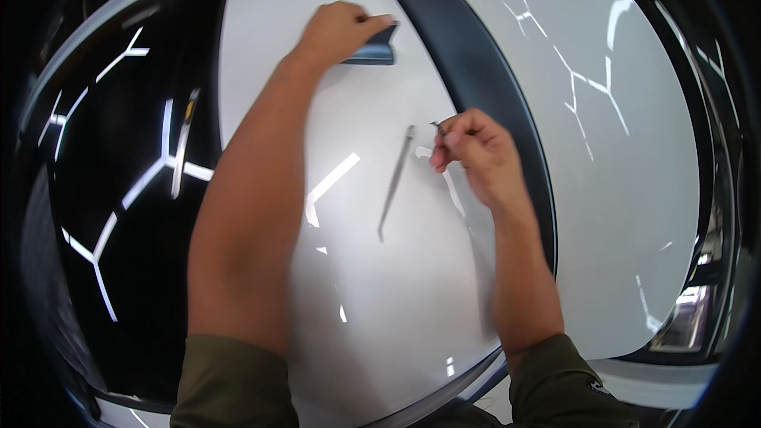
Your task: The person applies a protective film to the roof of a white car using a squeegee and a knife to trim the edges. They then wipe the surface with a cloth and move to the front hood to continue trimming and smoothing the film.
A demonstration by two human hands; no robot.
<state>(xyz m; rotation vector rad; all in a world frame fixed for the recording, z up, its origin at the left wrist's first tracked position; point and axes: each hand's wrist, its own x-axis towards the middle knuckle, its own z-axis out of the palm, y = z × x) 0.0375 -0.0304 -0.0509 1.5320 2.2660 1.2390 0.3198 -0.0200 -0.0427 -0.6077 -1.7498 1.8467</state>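
My left hand (pixel 337 30) reaches to the far part of a glossy white car panel (pixel 349 269). Its fingers are closed on a dark blue-grey angled piece (pixel 378 51) that lies against the panel; the hand covers part of this piece. Above the panel's right side, my right hand (pixel 482 154) pinches a small dark scrap (pixel 437 128) between thumb and fingertips. What the scrap is cannot be made out. Between my arms, a thin metal hand tool (pixel 395 184) with small shaped ends lies on the white panel, just left of my right hand and not touched by it.
At left, a slim silver cutter knife (pixel 184 147) with a yellow part rests on a glossy black panel (pixel 151 254). A dark matte strip (pixel 468 40) curves along the right of the white panel, with another white panel (pixel 626 214) beyond. Light strips reflect in the glossy surfaces.
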